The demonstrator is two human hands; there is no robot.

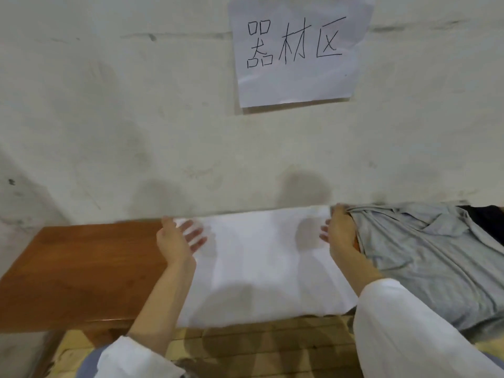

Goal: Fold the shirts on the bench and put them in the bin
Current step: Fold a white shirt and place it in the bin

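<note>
Bench [81, 268] had a white shirt [261, 268] spread flat across its middle, with a crumpled grey shirt [422, 255] lying just to the right and touching it. Left hand [177, 238] was wide open at the white shirt's left edge, palm turned inward, fingers spread, not gripping anything. Right hand [341, 233] stood edge-on where the two shirts met, fingers pretty much straight, its back against the grey shirt and holding nothing as far as I could see, and a paper sign [297, 50] with handwritten characters hung on the wall [109, 105] above.
</note>
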